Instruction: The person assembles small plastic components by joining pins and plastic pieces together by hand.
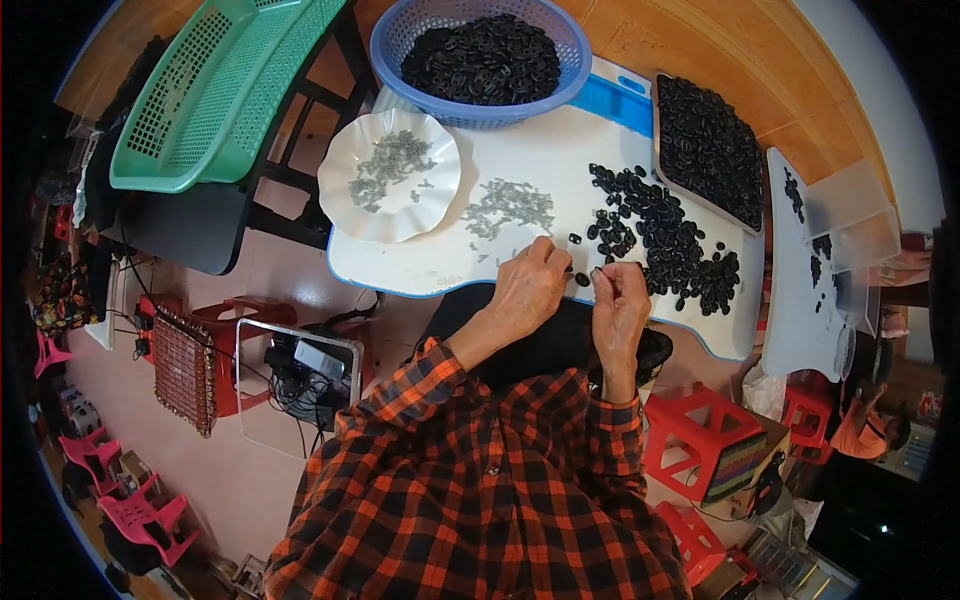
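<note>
My left hand (pixel 530 284) is closed in a pinch at the front of a white table (pixel 410 268); whatever lies between its fingertips is hidden. Close by on the right, my right hand (pixel 620 308) also pinches, thumb against fingers, around something too small to make out. Between the two hands is a small black oval piece (pixel 582 280). A loose heap of similar black oval pieces (pixel 672 232) spreads to the right. Beyond my left hand lies a scatter of tiny clear pieces (pixel 512 204). More clear pieces (pixel 392 165) rest in a white scalloped plate (pixel 334 204).
A blue basket (pixel 470 112) of black pieces stands at the table's far side. Packed with more is a tray (pixel 708 150) at far right. A green basket (pixel 150 182) sits left on a black stand. Red stools (pixel 690 435) and a clear bin (pixel 305 385) stand below.
</note>
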`<state>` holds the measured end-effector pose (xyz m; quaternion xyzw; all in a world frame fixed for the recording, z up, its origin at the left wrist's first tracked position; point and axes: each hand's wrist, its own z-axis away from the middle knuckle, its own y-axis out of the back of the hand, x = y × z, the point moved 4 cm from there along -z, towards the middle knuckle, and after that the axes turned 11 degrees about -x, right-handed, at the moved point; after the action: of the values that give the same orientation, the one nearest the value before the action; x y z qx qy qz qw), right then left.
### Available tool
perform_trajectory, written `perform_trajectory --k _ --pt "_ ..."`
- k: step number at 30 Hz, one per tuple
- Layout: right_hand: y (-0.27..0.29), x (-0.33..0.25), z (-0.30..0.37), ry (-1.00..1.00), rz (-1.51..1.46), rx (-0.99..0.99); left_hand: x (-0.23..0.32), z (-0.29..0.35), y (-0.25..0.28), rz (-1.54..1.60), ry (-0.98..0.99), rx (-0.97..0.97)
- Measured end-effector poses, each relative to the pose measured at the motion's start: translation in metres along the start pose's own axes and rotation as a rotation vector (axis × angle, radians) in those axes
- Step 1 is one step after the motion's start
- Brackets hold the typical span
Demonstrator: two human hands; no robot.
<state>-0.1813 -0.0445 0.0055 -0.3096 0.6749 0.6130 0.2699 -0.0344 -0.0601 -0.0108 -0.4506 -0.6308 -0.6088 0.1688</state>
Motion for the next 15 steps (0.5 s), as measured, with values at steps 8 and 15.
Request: perform_trajectory --k 8,15 --pt "-0.008 -0.014 0.015 -0.217 -0.626 -0.073 -0.009 0.016 0.012 0.973 0.189 -0.09" --pt "-0.013 -0.035 0.019 -0.216 -0.85 -0.174 -0.006 0.031 0.02 1.232 0.212 -0.144"
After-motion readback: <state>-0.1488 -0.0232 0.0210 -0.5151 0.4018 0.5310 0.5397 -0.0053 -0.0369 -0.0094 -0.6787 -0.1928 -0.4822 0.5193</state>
